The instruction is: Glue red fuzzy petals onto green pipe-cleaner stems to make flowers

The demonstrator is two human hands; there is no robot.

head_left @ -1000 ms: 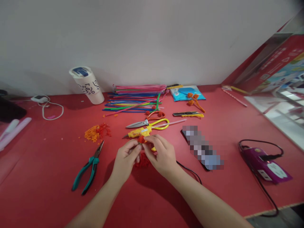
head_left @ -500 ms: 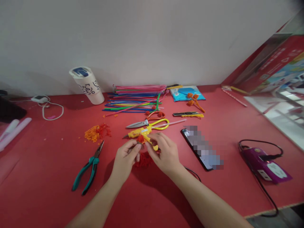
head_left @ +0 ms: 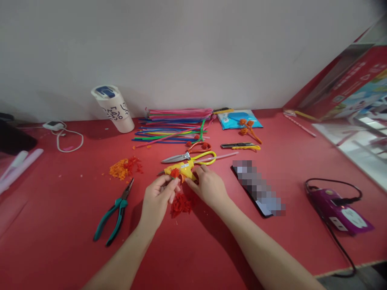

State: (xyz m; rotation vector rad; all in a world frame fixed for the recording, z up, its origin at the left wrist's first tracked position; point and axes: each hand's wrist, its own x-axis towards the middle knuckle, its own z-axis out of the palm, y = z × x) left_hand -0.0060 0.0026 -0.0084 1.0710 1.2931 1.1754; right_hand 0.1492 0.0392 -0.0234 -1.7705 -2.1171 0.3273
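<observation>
Pinched between thumb and finger of my left hand (head_left: 159, 197) is a small red fuzzy ball (head_left: 175, 172), with a bit of green under it. My right hand (head_left: 210, 187) is closed around the handle of a yellow hot glue gun (head_left: 184, 168), which lies on the table with its nozzle to the left. A pink-white glue stick (head_left: 222, 157) sticks out of the gun's back. Below and between my hands is a pile of red fuzzy clippings (head_left: 181, 204). Scissors (head_left: 178, 158) with red and yellow handles lie just behind the gun.
Teal-handled pliers (head_left: 116, 213) and orange clippings (head_left: 119, 169) lie to the left. Behind are pipe cleaners (head_left: 172, 131), a white tumbler (head_left: 113, 108), a utility knife (head_left: 240, 145) and a blue packet (head_left: 229, 120). On the right are a phone (head_left: 256, 191) and a purple power strip (head_left: 340, 211) with a cord.
My right hand has moved away from the red ball down to the glue gun's handle and closed on it. My left hand still holds the ball, shifted slightly left.
</observation>
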